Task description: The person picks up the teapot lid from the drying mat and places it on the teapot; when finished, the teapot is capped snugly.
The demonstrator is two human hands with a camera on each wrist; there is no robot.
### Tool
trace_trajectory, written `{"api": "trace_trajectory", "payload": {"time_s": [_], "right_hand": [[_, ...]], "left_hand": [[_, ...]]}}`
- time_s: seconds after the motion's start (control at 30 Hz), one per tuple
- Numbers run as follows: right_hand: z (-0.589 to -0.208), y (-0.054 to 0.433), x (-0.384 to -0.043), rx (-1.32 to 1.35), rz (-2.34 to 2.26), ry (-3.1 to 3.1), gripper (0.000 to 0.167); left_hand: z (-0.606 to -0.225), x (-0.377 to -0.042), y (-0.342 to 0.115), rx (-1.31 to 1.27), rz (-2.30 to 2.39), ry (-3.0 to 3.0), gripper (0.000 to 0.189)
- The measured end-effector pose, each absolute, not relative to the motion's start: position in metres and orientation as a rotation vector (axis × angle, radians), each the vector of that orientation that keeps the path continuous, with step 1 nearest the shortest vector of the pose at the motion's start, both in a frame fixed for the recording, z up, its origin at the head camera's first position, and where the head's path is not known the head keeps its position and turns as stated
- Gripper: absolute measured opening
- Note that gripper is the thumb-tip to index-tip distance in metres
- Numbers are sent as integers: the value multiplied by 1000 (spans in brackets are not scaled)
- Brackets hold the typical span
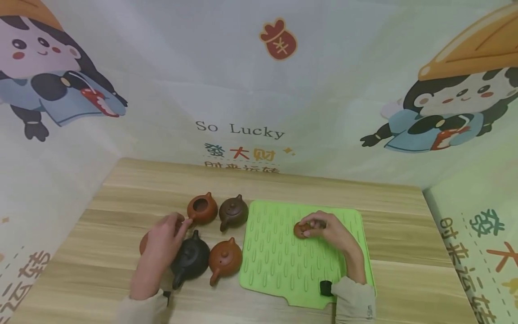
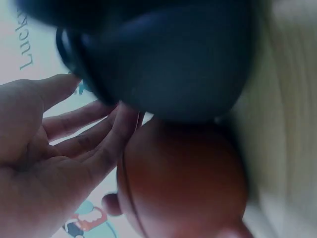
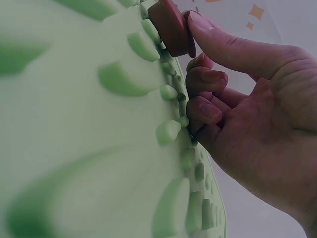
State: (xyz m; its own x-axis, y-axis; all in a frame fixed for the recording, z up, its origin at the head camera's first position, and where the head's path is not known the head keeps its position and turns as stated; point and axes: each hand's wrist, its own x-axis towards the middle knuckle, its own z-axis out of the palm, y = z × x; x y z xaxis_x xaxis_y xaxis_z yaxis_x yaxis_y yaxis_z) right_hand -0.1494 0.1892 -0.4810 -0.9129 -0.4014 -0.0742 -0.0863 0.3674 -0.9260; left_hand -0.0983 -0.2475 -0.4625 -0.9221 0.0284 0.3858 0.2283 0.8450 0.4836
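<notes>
An uncovered reddish-brown teapot [image 1: 207, 213] stands at the back of the cluster, its dark opening showing. Thumb and fingertips of my left hand [image 1: 162, 238] pinch the part that juts from its near side. In the left wrist view this hand passes between a lidded black teapot [image 2: 178, 64] and a lidded orange-brown teapot [image 2: 183, 178]. My right hand [image 1: 329, 229] holds a small reddish-brown teapot lid [image 1: 300, 230] over the green mat [image 1: 275, 252]. Seen from the right wrist, the thumb is on the lid [image 3: 171, 27], which sits right at the mat's raised ridges.
A dark brown lidded teapot [image 1: 234, 213] stands beside the mat's left edge, with another orange-brown lidded teapot [image 1: 225, 258] nearer me. The wooden table [image 1: 404, 225] is backed by a printed cloth [image 1: 332, 112] with cartoon figures and lettering.
</notes>
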Motion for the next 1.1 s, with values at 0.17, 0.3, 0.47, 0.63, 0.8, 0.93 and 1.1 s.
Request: {"api": "trace_trajectory", "payload": {"time_s": [0.17,0.3,0.47,0.63,0.8,0.93,1.1], "right_hand": [[-483,189,-149,-436,-1556,2355,25],[-484,189,-149,-447,-1546,2366,23],[-485,190,-149,-442,-1549,2364,21],[-484,190,-148,-441,-1551,2365,21],[-483,189,-148,-446,-1552,2363,21],[-482,189,-149,-455,-1542,2370,21],[-481,190,-149,-451,-1526,2386,21]], "left_hand": [[-459,-99,-239,-113,-768,-2765,20],[-462,-101,-238,-82,-771,-2790,19],[-466,-102,-237,-97,-756,-2801,16],[-469,-104,-236,-104,-752,-2823,15],[-468,-108,-235,-114,-738,-2850,14],[-467,-110,-236,-113,-726,-2868,16],[-466,-113,-235,-101,-727,-2864,19]]}}
